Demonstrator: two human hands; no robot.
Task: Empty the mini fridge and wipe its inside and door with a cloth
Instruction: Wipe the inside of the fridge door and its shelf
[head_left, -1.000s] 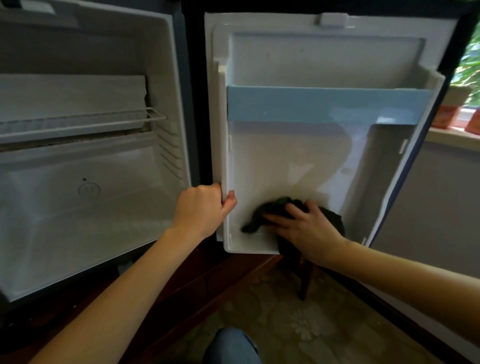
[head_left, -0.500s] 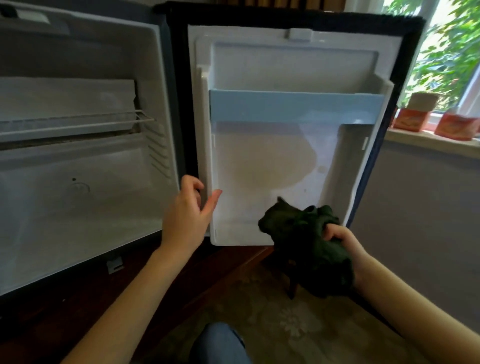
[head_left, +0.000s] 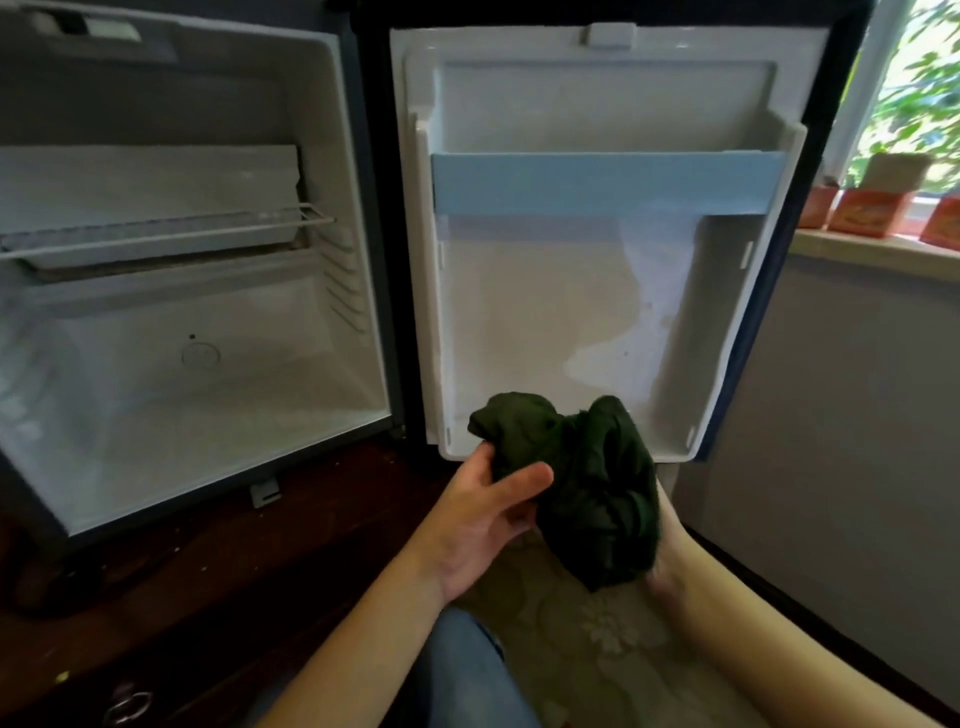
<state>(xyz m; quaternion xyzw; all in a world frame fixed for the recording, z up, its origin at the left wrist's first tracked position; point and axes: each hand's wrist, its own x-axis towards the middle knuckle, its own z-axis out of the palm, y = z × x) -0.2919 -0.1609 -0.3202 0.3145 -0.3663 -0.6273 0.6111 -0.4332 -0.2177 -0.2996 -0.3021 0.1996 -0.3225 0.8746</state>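
Left grip (head_left: 488, 519) pinches the dark cloth (head_left: 587, 483); right grip (head_left: 670, 564) lies under it, fingers hidden, hold unclear. Mini fridge (head_left: 156, 395) stands empty, its door (head_left: 545, 312) open, the cloth bunched before the door's bottom edge. Refolding to a flat, clean face should wipe better.

The mini fridge (head_left: 197, 312) stands open on the left, its pale interior bare apart from a white wire shelf (head_left: 156, 236) high up. Its door (head_left: 597, 291) is swung wide to the right, showing a white liner crossed by a pale blue rail (head_left: 602, 182). A dark green cloth (head_left: 587, 483) is bunched just near the door's lower edge, gripped by the left hand (head_left: 483, 519) and draped over the right hand (head_left: 670, 566), whose fingers are hidden.
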